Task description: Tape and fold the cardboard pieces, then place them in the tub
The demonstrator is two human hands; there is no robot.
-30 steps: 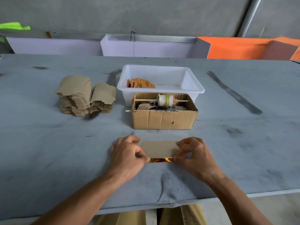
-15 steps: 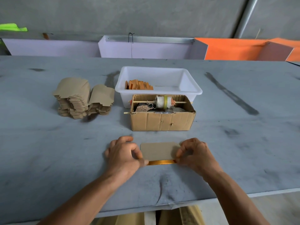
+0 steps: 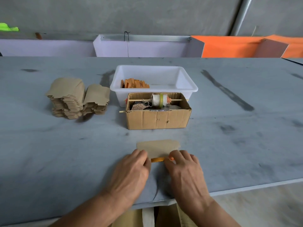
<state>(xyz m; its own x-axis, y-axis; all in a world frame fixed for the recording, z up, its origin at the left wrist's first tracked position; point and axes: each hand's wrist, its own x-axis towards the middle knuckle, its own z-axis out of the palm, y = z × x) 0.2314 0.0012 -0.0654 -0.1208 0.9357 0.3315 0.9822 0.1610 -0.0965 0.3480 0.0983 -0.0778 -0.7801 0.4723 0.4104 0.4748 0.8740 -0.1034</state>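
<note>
A flat brown cardboard piece (image 3: 156, 147) lies on the grey table in front of me, with a shiny orange-gold strip (image 3: 157, 159) along its near edge. My left hand (image 3: 133, 171) presses on the piece's near left corner, fingers laid forward. On the near right corner my right hand (image 3: 184, 169) presses the end of the strip with its fingertips. The white tub (image 3: 188, 86) stands behind a cardboard box and holds several folded orange pieces (image 3: 135, 83) at its left end. A stack of unfolded cardboard pieces (image 3: 77, 98) sits at the left.
A brown cardboard box (image 3: 157, 119) with a tape roll (image 3: 159, 99) on a stick stands between the tub and me. The table's front edge (image 3: 246, 188) runs close under my wrists. Purple and orange panels line the far side.
Both hands have slid toward each other along the piece's near edge, covering more of the orange-gold strip. The cardboard piece has stayed flat on the table.
</note>
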